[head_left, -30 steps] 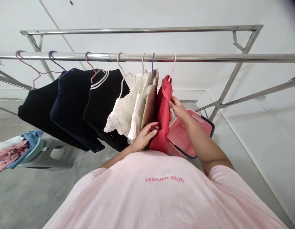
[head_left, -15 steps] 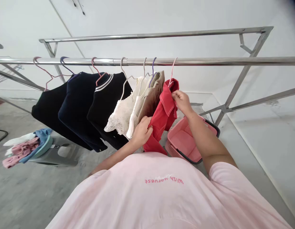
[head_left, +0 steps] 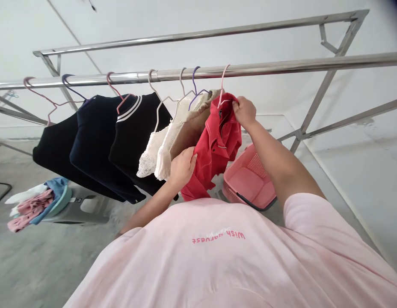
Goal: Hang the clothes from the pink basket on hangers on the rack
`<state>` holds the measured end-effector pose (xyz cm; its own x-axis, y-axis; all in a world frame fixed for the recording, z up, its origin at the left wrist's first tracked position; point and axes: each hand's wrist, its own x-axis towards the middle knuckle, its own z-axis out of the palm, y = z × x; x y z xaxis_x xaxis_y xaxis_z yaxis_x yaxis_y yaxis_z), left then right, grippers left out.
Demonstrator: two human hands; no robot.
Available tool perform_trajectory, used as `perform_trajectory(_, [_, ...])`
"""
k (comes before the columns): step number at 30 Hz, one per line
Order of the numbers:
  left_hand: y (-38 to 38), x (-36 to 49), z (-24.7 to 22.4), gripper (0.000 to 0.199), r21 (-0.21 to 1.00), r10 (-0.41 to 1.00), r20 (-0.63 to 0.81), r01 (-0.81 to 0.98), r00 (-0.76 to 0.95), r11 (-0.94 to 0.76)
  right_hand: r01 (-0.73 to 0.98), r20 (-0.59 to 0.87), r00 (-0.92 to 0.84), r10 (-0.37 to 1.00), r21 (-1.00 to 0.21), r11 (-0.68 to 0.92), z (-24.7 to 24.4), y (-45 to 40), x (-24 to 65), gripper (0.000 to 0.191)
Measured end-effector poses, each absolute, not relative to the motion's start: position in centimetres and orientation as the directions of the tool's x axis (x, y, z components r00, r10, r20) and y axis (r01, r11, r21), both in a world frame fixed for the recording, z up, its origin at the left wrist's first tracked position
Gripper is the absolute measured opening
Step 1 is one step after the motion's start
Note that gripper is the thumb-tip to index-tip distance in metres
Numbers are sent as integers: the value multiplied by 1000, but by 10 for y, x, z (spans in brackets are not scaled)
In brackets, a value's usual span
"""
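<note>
And here we are at the rail: the red collared shirt (head_left: 214, 147) hangs at the right end of the row, on a pink wire hanger (head_left: 223, 81) hooked over the polished stainless-steel rail (head_left: 282, 64). The right hand (head_left: 245, 112) is clenched at the collar, fingers pinching the cloth right beside the hanger's neck, while the left hand (head_left: 182, 169) sits lower with its fingers spread against the shirt's left edge, though whether it truly grips there, we can't tell. It's a matte, slightly crumpled fabric with pale contrast stitching and a placket down the front. Look left along the rail: a beige garment (head_left: 185, 132), a cream lace top (head_left: 150, 156), then a black sweater with white-striped collar trim (head_left: 131, 141), a navy top (head_left: 96, 145) and another black piece (head_left: 54, 147), all draped from thin coated hangers. Beneath the shirt and to the right, a pink plastic laundry basket (head_left: 250, 167) with a mesh-patterned wall and dark handle sits on the concrete floor (head_left: 41, 265). Far over on the left, folded clothes (head_left: 34, 203) are piled on a grey plastic stool (head_left: 79, 209), and a second steel rail (head_left: 192, 34) runs along the far side.
</note>
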<state>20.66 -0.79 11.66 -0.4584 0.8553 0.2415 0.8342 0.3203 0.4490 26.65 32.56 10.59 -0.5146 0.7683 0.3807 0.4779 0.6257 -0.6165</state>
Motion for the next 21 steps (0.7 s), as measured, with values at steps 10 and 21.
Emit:
perform_trajectory(10, [-4,213,104,28,510,834,301,817,-463,269,358,290,-672,681,-678,642,95,289,290,19])
perform_trajectory(21, [-45,213,-30,20,630,864,-215,612,-455,479,465,-261,-621,739,-882,79,-93,102,452,22])
